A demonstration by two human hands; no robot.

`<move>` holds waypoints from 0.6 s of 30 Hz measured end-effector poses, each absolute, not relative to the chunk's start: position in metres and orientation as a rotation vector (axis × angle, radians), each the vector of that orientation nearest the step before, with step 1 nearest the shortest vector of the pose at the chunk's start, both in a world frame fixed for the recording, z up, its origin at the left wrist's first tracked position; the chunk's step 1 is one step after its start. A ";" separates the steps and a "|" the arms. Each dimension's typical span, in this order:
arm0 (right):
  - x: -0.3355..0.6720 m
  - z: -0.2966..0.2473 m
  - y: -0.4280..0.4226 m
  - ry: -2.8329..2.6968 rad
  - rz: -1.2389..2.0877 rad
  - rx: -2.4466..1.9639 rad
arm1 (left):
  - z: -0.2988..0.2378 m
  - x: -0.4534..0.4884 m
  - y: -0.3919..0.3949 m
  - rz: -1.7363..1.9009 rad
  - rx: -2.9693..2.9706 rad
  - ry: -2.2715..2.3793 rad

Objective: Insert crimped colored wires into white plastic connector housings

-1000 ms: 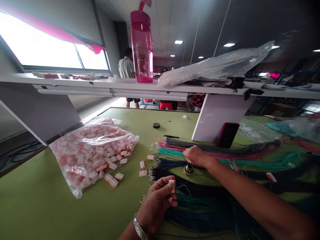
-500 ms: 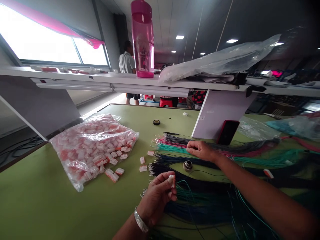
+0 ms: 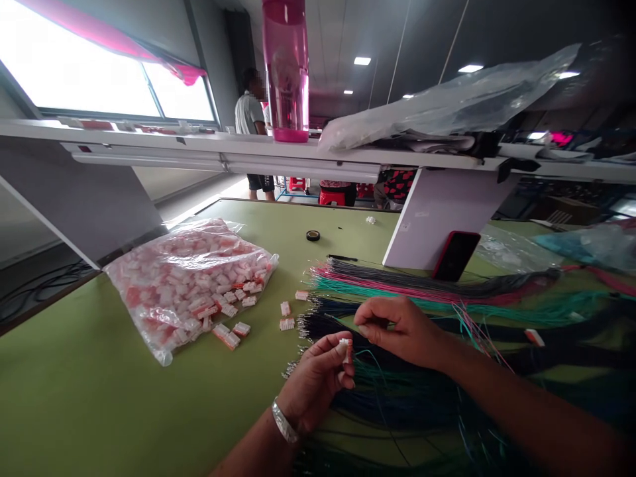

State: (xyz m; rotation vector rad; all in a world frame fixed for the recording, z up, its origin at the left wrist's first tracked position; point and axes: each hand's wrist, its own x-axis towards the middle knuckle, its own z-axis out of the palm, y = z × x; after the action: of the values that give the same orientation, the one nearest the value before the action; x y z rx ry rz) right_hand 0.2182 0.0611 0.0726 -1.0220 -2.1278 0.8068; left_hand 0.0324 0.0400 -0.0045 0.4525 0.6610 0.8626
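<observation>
My left hand [image 3: 320, 371] pinches a small white-and-orange connector housing [image 3: 346, 350] between thumb and fingers. A thin green wire [image 3: 370, 358] curves away beside it. Just to the right and a little higher, my right hand [image 3: 395, 328] is closed in a pinch. From its fingertips a thin wire [image 3: 338, 320] sticks out toward the left; its colour is hard to make out. Beneath both hands lie bundles of dark wires [image 3: 318, 326] with metal terminals at their left ends. Farther back are green wires [image 3: 338, 285] and grey wires [image 3: 368, 270], with pink ones between.
A clear plastic bag [image 3: 169, 285] of connector housings lies at left, several loose housings [image 3: 287, 324] beside it. A tape roll [image 3: 313, 235] sits farther back. A phone [image 3: 454, 256] leans on the shelf support [image 3: 405, 225]. A pink bottle [image 3: 288, 73] stands on the shelf [image 3: 238, 145].
My right hand has moved from the green and pink wires toward me, near my left hand, drawing a wire along. My left hand keeps holding the connector housing.
</observation>
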 end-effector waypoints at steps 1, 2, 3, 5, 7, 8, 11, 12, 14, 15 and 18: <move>0.216 0.071 0.058 -2.100 0.820 -1.035 | -0.005 0.032 0.040 0.861 0.449 0.651; 0.216 0.069 0.055 -2.072 0.840 -1.059 | -0.005 0.032 0.039 0.858 0.447 0.642; 0.215 0.067 0.054 -2.044 0.864 -1.087 | -0.005 0.032 0.039 0.858 0.446 0.635; 0.217 0.062 0.051 -1.992 0.914 -1.150 | -0.005 0.032 0.038 0.858 0.444 0.627; 0.219 0.057 0.049 -1.942 0.946 -1.209 | -0.005 0.032 0.037 0.856 0.441 0.623; 0.221 0.055 0.048 -1.914 0.946 -1.237 | -0.004 0.032 0.037 0.854 0.437 0.621; 0.225 0.049 0.045 -1.859 0.907 -1.317 | -0.003 0.032 0.035 0.844 0.422 0.618; 0.226 0.048 0.043 -1.851 0.891 -1.340 | -0.003 0.032 0.035 0.840 0.419 0.617; 0.227 0.045 0.040 -1.843 0.871 -1.376 | -0.003 0.032 0.034 0.833 0.414 0.617; 0.226 0.044 0.038 -1.842 0.865 -1.386 | -0.003 0.032 0.034 0.830 0.414 0.618; 0.225 0.043 0.035 -1.849 0.832 -1.389 | -0.004 0.033 0.034 0.820 0.417 0.616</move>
State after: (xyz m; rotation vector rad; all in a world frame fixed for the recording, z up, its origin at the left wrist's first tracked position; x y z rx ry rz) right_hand 0.2248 0.0348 0.0425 -1.3889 -1.8494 0.8323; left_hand 0.0329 0.0339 -0.0044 0.4172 0.6163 0.8200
